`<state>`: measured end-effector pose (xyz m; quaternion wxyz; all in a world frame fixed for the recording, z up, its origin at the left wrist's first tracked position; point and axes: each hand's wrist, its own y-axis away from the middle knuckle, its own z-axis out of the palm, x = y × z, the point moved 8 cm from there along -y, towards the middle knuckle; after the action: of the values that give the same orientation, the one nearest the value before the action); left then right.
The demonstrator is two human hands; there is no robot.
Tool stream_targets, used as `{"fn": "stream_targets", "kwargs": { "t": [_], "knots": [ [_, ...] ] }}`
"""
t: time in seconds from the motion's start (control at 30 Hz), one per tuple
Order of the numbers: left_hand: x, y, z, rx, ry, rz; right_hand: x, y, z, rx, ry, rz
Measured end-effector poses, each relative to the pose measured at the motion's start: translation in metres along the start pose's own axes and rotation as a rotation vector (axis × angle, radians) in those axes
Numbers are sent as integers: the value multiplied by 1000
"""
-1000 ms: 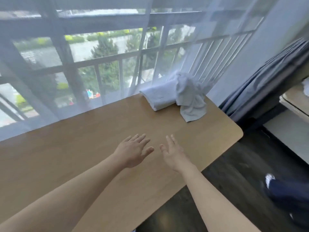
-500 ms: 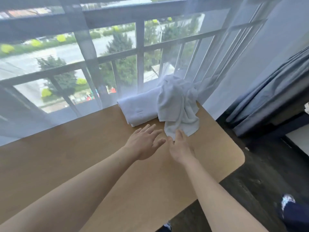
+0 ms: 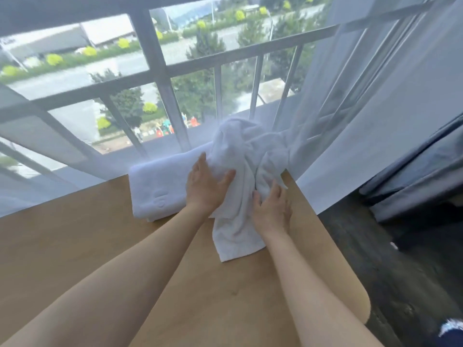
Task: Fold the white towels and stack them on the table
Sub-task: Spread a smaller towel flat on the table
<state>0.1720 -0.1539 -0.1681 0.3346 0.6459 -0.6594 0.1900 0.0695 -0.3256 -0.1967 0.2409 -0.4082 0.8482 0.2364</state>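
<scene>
- At the far edge of the light-brown wooden table (image 3: pixel 75 246), just under the window, I see both white towels lying side by side.
- On my left of the pair lies the neatly folded white terry towel (image 3: pixel 157 189), a flat, thick block resting on the tabletop against the sheer curtain.
- Touching its right end is the crumpled white terry towel (image 3: pixel 240 171), heaped up in a loose mound, with one flat corner trailing toward me across the wood.
- My left hand (image 3: pixel 205 186) lies on the left flank of that mound, fingers fairly straight and spread, thumb pressed into the cloth; part of the hand overlaps the folded block.
- My right hand (image 3: pixel 271 209) grasps the right side of the heap, its fingers curled into a fold of the fabric near the table's right edge.
- Both bare forearms reach forward over the tabletop.
- Behind the towels hangs the sheer white curtain (image 3: pixel 363 121), and through it I make out the grey metal window railing (image 3: pixel 160 78), with trees and a road outside.
- Over on the right hangs a grey-blue heavy drape (image 3: pixel 413 176), above dark flooring (image 3: pixel 375 259).
</scene>
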Motion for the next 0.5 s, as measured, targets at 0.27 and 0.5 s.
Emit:
{"fn": "stream_targets", "kwargs": {
  "t": [0.27,0.5],
  "knots": [
    [-1,-1,-13,-62,152,16,23,6,7,-1,-223,176],
    [-9,59,-93,-62,459,139,-24,68,-34,423,-554,20]
  ]
}}
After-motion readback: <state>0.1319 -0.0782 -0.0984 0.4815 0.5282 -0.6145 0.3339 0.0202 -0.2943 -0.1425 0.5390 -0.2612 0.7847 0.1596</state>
